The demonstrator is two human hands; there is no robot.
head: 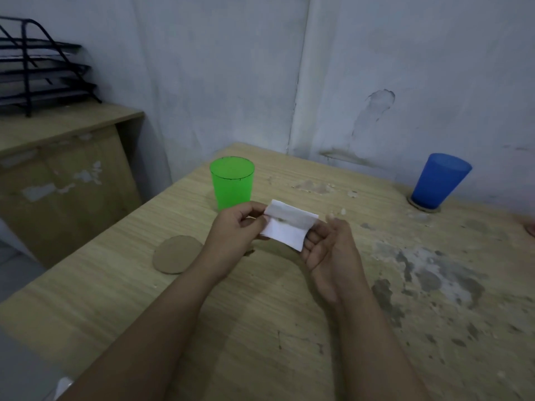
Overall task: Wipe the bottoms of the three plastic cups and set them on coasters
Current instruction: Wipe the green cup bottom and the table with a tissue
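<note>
A folded white tissue [286, 227] is held above the table [289, 328] between both hands. The left hand [234, 227] is curled, and the tissue's left edge is pinched between its thumb and forefinger. The right hand [327, 247] is turned palm up, with its fingers relaxed and only slightly bent; the tissue's right end is supported on these fingers. Whether the right thumb presses on the tissue cannot be told.

The green cup [232, 182] is seen upright on the table, just behind the left hand, with its mouth upward. Its base is hidden by the hand, so it cannot be told whether a coaster lies under it.

The blue cup [440, 180] is placed at the far right of the table, near the wall [405, 68], and is seated on a round coaster [434, 209] whose rim shows around its base.

A second coaster [177, 254], bare and flat, is located on the table to the left of the left forearm, well apart from the blue cup. Only two cups are in view.

The table surface is worn, with grey patches at the right. A black wire tray rack [37, 68] is seen on a side cabinet [58, 175] at upper left.
</note>
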